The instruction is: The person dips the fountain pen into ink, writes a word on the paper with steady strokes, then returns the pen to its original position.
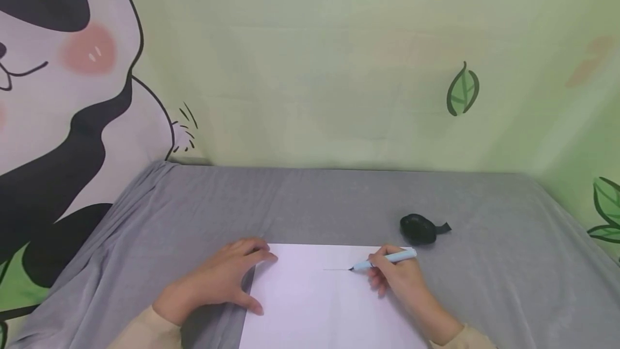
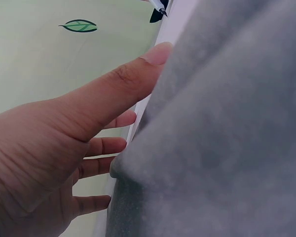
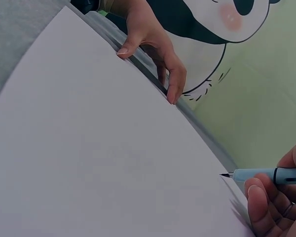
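Note:
A light blue fountain pen (image 1: 401,256) is pinched in my right hand (image 1: 399,279), its dark nib touching a white sheet of paper (image 1: 300,311). One thin straight line (image 1: 335,270) runs leftward from the nib. At the paper's left edge, my left hand (image 1: 223,273) rests with thumb and fingers spread, the tips on the sheet. The right wrist view shows the same pen (image 3: 256,175) in the fingers, and the left hand (image 3: 155,42) across the paper. Up close in the left wrist view, the thumb (image 2: 123,81) lies along the paper's edge.
A black rounded object with a short strap (image 1: 418,229) lies just beyond the paper's upper right corner. Grey cloth (image 1: 300,203) covers the table and has folds on the left. Behind the table hangs a green backdrop (image 1: 315,96) with a panda and leaves.

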`<state>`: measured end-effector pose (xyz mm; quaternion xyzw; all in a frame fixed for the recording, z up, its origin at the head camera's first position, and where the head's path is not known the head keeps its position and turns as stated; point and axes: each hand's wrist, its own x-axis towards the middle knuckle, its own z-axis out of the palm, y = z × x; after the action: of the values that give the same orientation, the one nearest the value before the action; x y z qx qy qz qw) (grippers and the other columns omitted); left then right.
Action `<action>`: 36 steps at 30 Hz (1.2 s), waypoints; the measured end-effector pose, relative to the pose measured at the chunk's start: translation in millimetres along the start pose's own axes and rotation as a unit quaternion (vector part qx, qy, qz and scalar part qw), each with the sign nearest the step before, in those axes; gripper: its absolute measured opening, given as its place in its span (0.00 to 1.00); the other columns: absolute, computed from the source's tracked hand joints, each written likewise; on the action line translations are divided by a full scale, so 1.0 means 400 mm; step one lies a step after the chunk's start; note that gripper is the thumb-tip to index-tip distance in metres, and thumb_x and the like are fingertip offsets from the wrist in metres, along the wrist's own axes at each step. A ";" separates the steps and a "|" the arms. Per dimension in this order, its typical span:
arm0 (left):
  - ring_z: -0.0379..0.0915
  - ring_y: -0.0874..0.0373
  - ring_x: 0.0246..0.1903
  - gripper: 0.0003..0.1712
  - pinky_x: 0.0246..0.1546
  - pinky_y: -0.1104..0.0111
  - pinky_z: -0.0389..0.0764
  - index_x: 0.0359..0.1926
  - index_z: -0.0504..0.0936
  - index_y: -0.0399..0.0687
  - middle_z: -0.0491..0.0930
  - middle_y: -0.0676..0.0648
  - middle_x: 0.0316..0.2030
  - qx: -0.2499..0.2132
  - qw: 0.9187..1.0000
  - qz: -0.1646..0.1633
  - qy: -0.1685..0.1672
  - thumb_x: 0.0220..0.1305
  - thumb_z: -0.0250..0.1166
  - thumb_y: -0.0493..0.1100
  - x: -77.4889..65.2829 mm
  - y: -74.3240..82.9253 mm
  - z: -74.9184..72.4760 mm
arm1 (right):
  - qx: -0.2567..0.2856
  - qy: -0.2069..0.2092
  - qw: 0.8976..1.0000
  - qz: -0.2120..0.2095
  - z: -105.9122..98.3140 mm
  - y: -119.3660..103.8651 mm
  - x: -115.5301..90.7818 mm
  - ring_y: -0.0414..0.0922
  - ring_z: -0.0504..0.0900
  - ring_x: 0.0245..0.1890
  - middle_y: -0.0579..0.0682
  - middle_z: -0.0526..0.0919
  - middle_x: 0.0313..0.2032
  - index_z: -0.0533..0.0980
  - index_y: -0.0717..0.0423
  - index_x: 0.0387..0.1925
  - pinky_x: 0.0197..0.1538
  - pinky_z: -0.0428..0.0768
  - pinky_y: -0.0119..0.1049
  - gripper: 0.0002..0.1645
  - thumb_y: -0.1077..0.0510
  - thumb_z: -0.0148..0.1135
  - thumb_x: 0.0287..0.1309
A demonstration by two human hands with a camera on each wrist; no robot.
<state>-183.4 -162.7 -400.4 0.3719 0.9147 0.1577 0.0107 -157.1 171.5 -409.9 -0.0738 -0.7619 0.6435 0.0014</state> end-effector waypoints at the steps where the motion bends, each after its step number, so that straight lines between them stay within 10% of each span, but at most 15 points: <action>1: 0.68 0.47 0.60 0.50 0.56 0.47 0.70 0.60 0.75 0.54 0.72 0.45 0.59 0.000 1.000 -0.001 -0.001 0.37 0.70 0.73 0.000 0.000 0.000 | -0.001 0.000 1.000 0.000 0.000 0.000 0.000 0.38 0.75 0.11 0.51 0.78 0.16 0.72 0.73 0.27 0.15 0.74 0.30 0.09 0.67 0.57 0.57; 36: 0.68 0.48 0.59 0.49 0.56 0.49 0.70 0.59 0.75 0.54 0.72 0.46 0.58 0.006 1.000 0.005 0.008 0.37 0.71 0.73 -0.002 -0.002 0.003 | 0.011 -0.006 1.000 0.014 -0.027 0.001 0.013 0.38 0.75 0.12 0.50 0.77 0.16 0.70 0.66 0.24 0.16 0.75 0.29 0.08 0.67 0.55 0.57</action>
<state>-183.4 -163.5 -402.0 0.3754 0.9138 0.1547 0.0005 -161.3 182.7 -408.9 -0.0810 -0.7534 0.6524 -0.0111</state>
